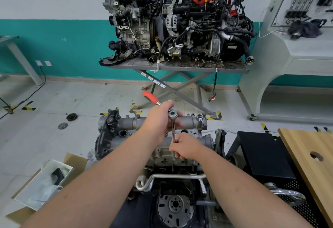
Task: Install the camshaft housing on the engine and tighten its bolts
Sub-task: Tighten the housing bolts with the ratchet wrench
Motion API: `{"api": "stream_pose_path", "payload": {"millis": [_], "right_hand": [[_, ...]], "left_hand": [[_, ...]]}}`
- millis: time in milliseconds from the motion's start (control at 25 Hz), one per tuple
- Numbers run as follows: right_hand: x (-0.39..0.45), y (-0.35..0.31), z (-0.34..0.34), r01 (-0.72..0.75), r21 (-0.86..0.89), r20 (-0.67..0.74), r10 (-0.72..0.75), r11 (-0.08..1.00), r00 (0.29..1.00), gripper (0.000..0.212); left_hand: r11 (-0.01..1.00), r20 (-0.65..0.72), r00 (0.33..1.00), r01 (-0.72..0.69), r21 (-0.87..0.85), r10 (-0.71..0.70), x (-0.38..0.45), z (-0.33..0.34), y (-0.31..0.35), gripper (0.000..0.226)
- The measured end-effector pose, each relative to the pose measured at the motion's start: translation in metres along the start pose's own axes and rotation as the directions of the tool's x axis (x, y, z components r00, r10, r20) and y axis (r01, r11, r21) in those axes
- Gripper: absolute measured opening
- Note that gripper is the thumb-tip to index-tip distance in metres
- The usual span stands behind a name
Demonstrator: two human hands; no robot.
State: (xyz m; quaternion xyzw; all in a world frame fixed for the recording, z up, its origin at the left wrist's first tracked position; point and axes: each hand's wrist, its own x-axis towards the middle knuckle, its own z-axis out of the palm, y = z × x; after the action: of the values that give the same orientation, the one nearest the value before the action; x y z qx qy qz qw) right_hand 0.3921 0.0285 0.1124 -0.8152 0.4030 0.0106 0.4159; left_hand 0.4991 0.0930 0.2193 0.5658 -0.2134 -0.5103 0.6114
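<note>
I see the engine (173, 157) standing low on the floor before me, the grey cast camshaft housing (144, 122) already seated across its top. My left hand (160, 117) has its grip clamped on the ratchet (173, 114) near the head, likely to steady it. My right hand (187, 148) pinches the extension bar (173, 132), probably guiding it onto a bolt.

Your left hand (162, 117) grips the ratchet (173, 114) head — red handle outward. Your right hand (186, 147) pinches its extension (173, 132) above the camshaft housing (137, 122).
</note>
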Motion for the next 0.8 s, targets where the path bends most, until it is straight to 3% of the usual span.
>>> {"api": "stream_pose_path", "payload": {"millis": [80,160,240,320,440,520,560,640,720,800], "right_hand": [[0.000,0.000,0.000,0.008,-0.006,0.002,-0.008,1.000,1.000,0.017],[0.000,0.000,-0.001,0.018,-0.020,-0.001,-0.018,1.000,1.000,0.020],[0.000,0.000,0.000,0.015,-0.039,-0.006,-0.015,0.999,1.000,0.020],[0.000,-0.001,0.000,0.000,-0.048,-0.011,-0.001,0.999,1.000,0.018],[0.000,-0.002,0.002,-0.009,-0.087,-0.032,0.006,0.996,0.999,0.018],[-0.001,-0.002,0.002,-0.010,-0.086,-0.036,0.007,0.996,0.999,0.019],[-0.002,-0.005,0.002,-0.016,-0.085,-0.033,0.013,0.996,0.999,0.019],[-0.004,-0.008,0.000,-0.018,-0.077,-0.032,0.015,0.997,0.999,0.023],[-0.006,-0.008,0.000,-0.005,-0.095,-0.042,0.001,0.995,0.999,0.026],[-0.009,-0.008,-0.001,0.022,-0.087,-0.042,-0.026,0.996,0.999,0.025]], "left_hand": [[0.973,0.012,1.000,0.003,0.231,-0.006,-0.002,0.005,0.009,0.025],[0.851,0.074,0.997,-0.025,0.525,-0.017,-0.006,0.010,0.021,0.027],[0.558,0.136,0.990,-0.128,0.820,0.028,-0.009,0.012,0.034,0.031],[0.128,0.249,0.961,-0.264,0.956,0.119,-0.012,0.015,0.044,0.037],[-0.312,0.422,0.904,-0.382,0.870,0.071,-0.016,0.022,0.045,0.033],[-0.500,0.491,0.861,-0.371,0.783,0.129,-0.017,0.021,0.035,0.030],[-0.543,0.548,0.811,-0.372,0.753,0.206,-0.016,0.017,0.028,0.030],[-0.568,0.669,0.617,-0.399,0.720,0.414,-0.013,0.004,0.013,0.035],[-0.474,0.630,0.415,-0.423,0.772,0.656,-0.008,-0.010,-0.003,0.048],[-0.298,0.479,0.372,-0.449,0.842,0.795,-0.002,-0.012,-0.018,0.060]]}}
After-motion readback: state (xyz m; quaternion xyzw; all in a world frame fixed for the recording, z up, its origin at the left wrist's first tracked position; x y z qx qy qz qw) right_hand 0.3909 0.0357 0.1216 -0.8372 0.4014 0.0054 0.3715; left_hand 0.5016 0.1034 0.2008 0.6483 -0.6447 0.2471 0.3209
